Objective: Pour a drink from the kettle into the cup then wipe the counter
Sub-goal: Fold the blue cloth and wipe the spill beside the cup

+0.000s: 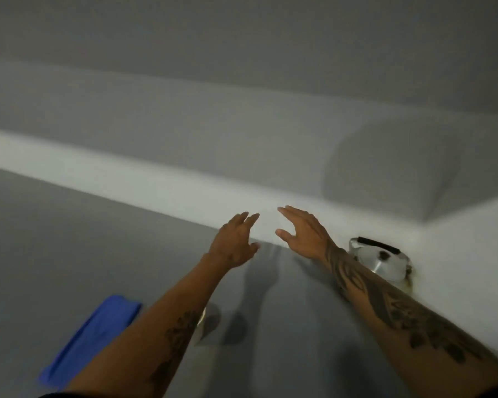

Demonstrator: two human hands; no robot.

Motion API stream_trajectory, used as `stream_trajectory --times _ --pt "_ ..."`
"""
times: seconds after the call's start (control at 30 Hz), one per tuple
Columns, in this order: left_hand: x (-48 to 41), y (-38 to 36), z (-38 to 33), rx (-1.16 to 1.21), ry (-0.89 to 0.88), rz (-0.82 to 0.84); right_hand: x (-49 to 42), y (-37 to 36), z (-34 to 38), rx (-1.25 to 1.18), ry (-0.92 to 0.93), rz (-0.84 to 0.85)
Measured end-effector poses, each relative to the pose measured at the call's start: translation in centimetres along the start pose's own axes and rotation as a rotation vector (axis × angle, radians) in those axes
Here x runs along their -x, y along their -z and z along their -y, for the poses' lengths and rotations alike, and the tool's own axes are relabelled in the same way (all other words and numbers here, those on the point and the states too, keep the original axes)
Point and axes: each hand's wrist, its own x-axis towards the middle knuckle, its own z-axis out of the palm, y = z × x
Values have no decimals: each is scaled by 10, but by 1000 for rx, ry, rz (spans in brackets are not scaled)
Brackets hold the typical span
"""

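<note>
Both hands reach out over the grey counter point(69, 239), palms down and holding nothing. The left hand point(235, 242) and the right hand point(302, 232) hover near each other, fingers loosely spread. The metal kettle point(381, 258) sits at the far right against the wall, behind the right forearm. A blue cloth point(91, 340) lies near left. A bit of rim, perhaps the cup point(202, 317), peeks past the left forearm.

bare forearms point(167, 320), dark tattoos, no sleeves

Both hands empty, open: left hand point(234, 245), right hand point(304, 231), above counter point(69, 239).
</note>
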Motion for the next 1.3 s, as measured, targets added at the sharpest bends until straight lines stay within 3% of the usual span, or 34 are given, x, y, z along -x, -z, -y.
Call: stream_trajectory --times 0.23,0.43,0.63,0.9,1.17,1.3 --pt "116 38 127 -72 279 -7 0 -102 157 -53 205 174" --pt "184 57 200 -49 335 75 -3 -154 248 -46 268 216" --pt "233 62 260 -19 383 184 -2 -201 317 -36 219 246" --pt "287 31 304 -77 489 360 12 -295 342 66 -62 586" --pt "288 22 309 -9 571 285 8 -325 342 183 -172 449" --pt "285 21 312 38 617 294 5 -323 339 -45 -179 351"
